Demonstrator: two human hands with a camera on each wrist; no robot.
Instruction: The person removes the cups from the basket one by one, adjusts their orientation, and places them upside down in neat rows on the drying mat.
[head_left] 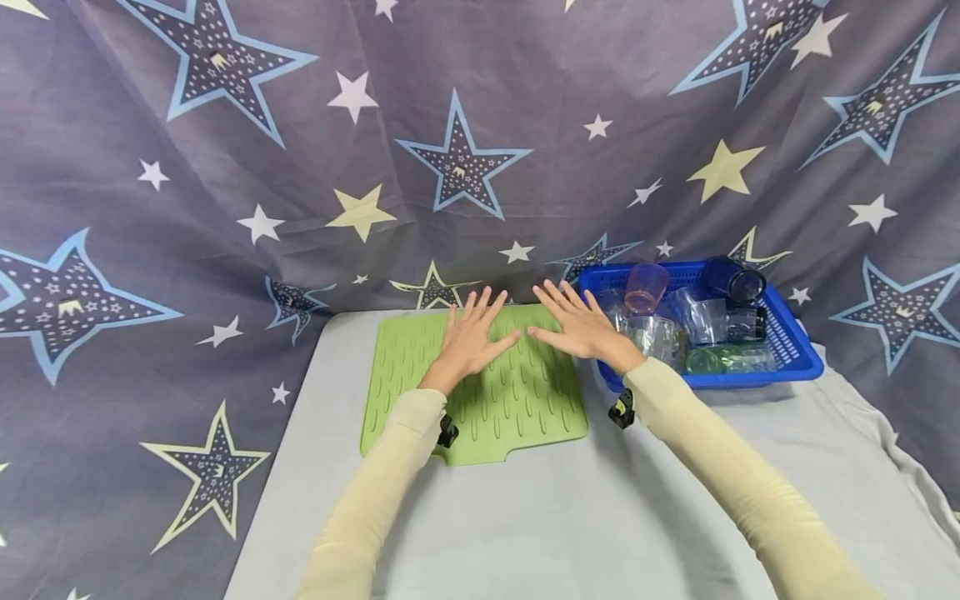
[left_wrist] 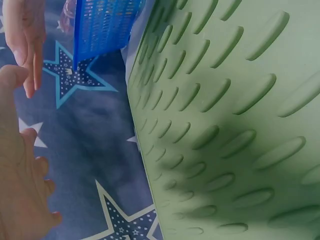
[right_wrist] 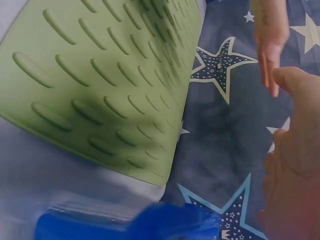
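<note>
Both hands hover over a green ribbed drying mat (head_left: 405, 367), fingers spread and nothing held. The left hand (head_left: 468, 340) is above the middle of the mat; its thumb points toward the right hand (head_left: 582, 327). That right hand hangs over the mat's right edge, close beside a blue plastic basket (head_left: 787, 333). In the left wrist view the left hand (left_wrist: 22, 170) is at the left side, with the mat (left_wrist: 235, 120) below it. The right wrist view has the right hand (right_wrist: 295, 150) at its right side. Shadows of the hands fall on the mat.
Several glasses lie in the basket, among them a pink glass (head_left: 647, 288), a dark blue glass (head_left: 733, 280) and a green glass (head_left: 731, 359). A white cloth (head_left: 525, 533) covers the table. Behind it hangs a grey curtain (head_left: 300, 183) printed with stars.
</note>
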